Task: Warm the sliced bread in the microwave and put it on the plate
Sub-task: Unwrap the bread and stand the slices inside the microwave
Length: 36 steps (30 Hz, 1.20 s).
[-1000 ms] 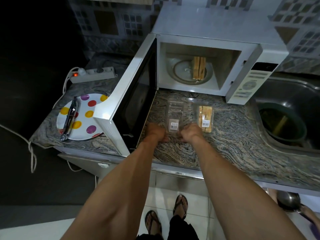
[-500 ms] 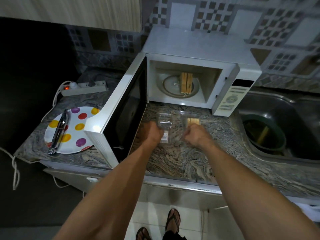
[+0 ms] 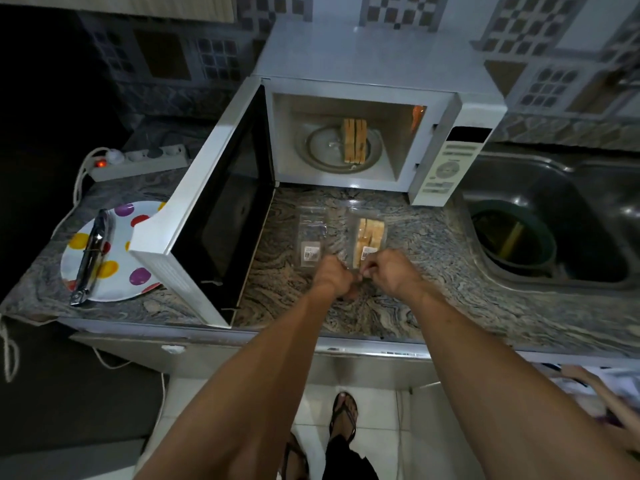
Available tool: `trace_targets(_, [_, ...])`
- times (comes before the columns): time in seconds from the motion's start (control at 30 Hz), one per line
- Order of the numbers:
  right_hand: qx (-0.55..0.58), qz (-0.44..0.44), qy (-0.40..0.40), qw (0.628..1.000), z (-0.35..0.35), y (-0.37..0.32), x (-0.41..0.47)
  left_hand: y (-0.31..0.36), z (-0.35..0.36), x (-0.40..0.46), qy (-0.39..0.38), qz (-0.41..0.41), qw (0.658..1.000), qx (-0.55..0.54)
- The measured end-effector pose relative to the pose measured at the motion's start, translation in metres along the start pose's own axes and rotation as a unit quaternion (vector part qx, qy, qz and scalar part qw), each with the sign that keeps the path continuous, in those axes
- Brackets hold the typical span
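Veined stone tabletop (image 3: 433,271) with open white microwave (image 3: 377,74), bread (image 3: 354,145) upright on its glass turntable (image 3: 322,150); clear pack (image 3: 367,237) of slices pinched by left hand (image 3: 334,276) and right hand (image 3: 391,272); dotted plate (image 3: 114,271) left.

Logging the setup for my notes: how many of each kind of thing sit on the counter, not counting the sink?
Microwave: 1
Clear plastic packs: 2 (empty pack, pack with bread)
Spotted plate: 1
Tongs: 1
Power strip: 1
Total: 6
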State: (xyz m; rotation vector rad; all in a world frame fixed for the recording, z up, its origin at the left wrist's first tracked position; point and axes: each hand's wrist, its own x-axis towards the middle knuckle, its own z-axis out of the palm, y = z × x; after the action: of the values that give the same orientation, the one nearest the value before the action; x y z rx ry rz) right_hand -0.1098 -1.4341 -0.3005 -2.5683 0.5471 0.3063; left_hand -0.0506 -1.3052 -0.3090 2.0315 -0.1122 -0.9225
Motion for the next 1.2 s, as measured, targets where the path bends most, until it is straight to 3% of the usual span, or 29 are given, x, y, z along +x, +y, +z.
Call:
trace_targets(0.43, [0.057,-0.018,-0.086,0.994,-0.031,-0.019,0.004,-0.010,0.003,0.003,-0.003,-0.032,0.999,-0.030])
trace_targets(0.6, [-0.059,-0.030,-0.119,0.991,-0.077,-0.034,0.010,0.005,-0.008,-0.001,-0.059,-0.041,0.997,0.020])
trace_targets(0.67, [-0.095,-0.039,-0.095,0.990,-0.100,-0.042,0.008,0.013,-0.017,-0.001,-0.064,-0.041,0.996,0.056])
trace_targets(0.8, [-0.146,-0.064,0.041,0.986,-0.141,-0.059,0.002,0.029,-0.030,0.009,-0.037,-0.019,0.993,0.113])
trace_targets(0.97, [-0.070,-0.088,0.216,0.970,-0.127,-0.065,0.008,0.034,-0.026,0.021,-0.004,-0.007,0.990,0.139])
trace_targets(1.1, [-0.002,-0.101,0.220,0.970,-0.087,-0.057,0.013,0.026,-0.016,0.028,0.030,0.027,0.984,0.171])
trace_targets(1.2, [-0.027,-0.037,0.193,0.980,-0.061,-0.049,0.021,0.024,-0.016,0.028,0.039,0.023,0.990,0.132])
